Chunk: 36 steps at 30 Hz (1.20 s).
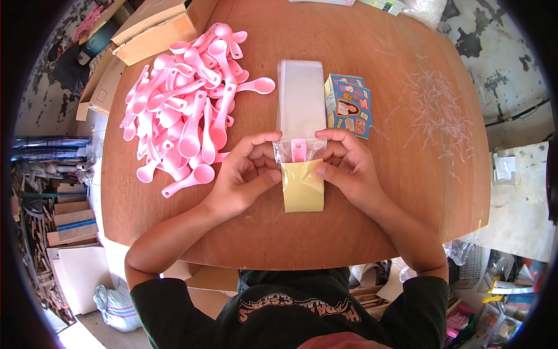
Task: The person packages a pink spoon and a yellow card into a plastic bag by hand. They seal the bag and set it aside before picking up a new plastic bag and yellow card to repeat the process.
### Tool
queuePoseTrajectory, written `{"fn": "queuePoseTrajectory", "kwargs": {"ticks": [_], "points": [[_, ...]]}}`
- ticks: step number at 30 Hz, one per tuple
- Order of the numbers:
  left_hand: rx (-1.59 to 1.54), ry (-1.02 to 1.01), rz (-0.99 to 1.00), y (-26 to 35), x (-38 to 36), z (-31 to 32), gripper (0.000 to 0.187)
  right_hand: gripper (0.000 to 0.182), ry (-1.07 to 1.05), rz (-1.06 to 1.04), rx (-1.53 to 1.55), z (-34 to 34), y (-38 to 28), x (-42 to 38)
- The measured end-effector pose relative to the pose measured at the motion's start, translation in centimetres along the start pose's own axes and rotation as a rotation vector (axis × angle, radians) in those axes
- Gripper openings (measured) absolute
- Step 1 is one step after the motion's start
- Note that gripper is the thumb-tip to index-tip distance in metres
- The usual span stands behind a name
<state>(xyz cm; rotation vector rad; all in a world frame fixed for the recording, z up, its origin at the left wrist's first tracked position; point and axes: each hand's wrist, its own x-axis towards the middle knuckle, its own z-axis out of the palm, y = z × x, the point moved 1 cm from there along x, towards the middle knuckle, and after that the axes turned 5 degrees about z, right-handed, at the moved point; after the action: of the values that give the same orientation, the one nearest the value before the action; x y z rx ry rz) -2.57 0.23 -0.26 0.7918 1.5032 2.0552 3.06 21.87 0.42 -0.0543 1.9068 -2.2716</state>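
Between my two hands is a clear plastic bag (280, 152) with a pale yellow card (303, 195) inside. The pink handle end of a spoon (299, 150) shows above the card; the rest of it is hidden. My left hand (247, 168) pinches the bag's left edge, index finger at the top corner and thumb beside the card. My right hand (349, 166) grips the right side, its thumb on the card's upper corner. Just beyond lies a stack of clear plastic bags (301, 96). To its right sits a stack of blue printed cards (350, 104).
A large heap of pink spoons (186, 99) covers the left of the wooden table (256, 232). Thin clear plastic strips (442, 116) lie scattered at the right. An open cardboard box (157, 35) stands beyond the heap, at the far left.
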Motion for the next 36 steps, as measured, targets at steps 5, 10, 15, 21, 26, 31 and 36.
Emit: {"fn": "queuePoseTrajectory", "kwargs": {"ticks": [5, 10, 15, 21, 26, 31, 36], "points": [[0.042, 0.02, -0.001, -0.25, -0.01, 0.22, 0.055, 0.041, -0.01, -0.009, -0.017, 0.01, 0.06, 0.02], [0.066, -0.008, 0.01, -0.39, -0.08, -0.17, 0.054, 0.039, -0.011, -0.008, 0.013, 0.03, 0.32, 0.03], [0.029, 0.03, 0.013, -0.24, -0.01, 0.34, 0.053, 0.036, 0.0, -0.008, 0.01, 0.04, 0.28, -0.04], [0.074, 0.021, 0.021, -0.3, -0.13, 0.23, 0.054, 0.035, -0.011, -0.014, -0.002, -0.05, 0.5, -0.02], [0.051, 0.015, 0.029, 0.01, -0.15, 0.51, 0.052, 0.025, -0.066, -0.067, 0.067, 0.03, 0.46, -0.05], [0.034, -0.004, 0.03, -0.16, -0.11, 0.47, 0.051, 0.021, -0.077, -0.093, 0.065, 0.07, 0.41, -0.03], [0.06, -0.049, 0.024, -0.43, -0.27, 0.28, 0.05, 0.02, -0.091, -0.08, 0.052, 0.07, 0.37, -0.19]]}}
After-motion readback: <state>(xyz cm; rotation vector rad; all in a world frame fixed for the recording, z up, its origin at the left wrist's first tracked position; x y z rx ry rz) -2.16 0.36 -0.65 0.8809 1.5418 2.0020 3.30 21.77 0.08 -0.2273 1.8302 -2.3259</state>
